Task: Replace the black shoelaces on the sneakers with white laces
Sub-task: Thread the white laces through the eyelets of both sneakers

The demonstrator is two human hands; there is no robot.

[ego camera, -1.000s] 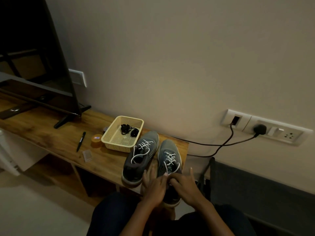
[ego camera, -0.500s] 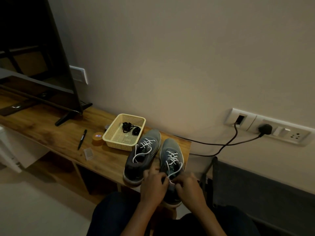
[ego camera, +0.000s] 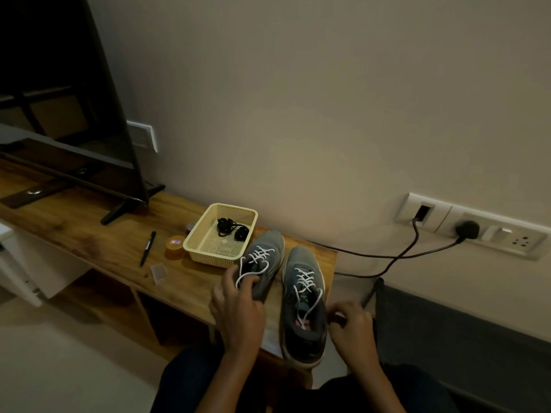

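Two grey sneakers with white laces stand on the wooden bench [ego camera: 89, 234]. My left hand [ego camera: 235, 305] grips the left sneaker [ego camera: 265, 254] at its heel end, thumb across the opening near a loose lace loop. The right sneaker [ego camera: 304, 296] sits nearer me, its heel over the bench's front edge and its lace ends lying loose in the opening. My right hand [ego camera: 350, 323] has curled fingers against that shoe's right side at the collar. The black laces [ego camera: 231, 228] lie bundled in the cream basket [ego camera: 217, 257].
A black pen [ego camera: 148, 247], a small orange tin [ego camera: 174, 247] and a clear plastic piece [ego camera: 158, 272] lie left of the basket. A TV [ego camera: 74, 129] stands at the back left. Black cables [ego camera: 387, 256] run from the wall sockets to the right. A dark seat [ego camera: 462, 338] is to my right.
Both hands were together over the right sneaker's laces. My left hand has gone to the left sneaker and my right hand to the right sneaker's outer side; the shoes stand farther apart.
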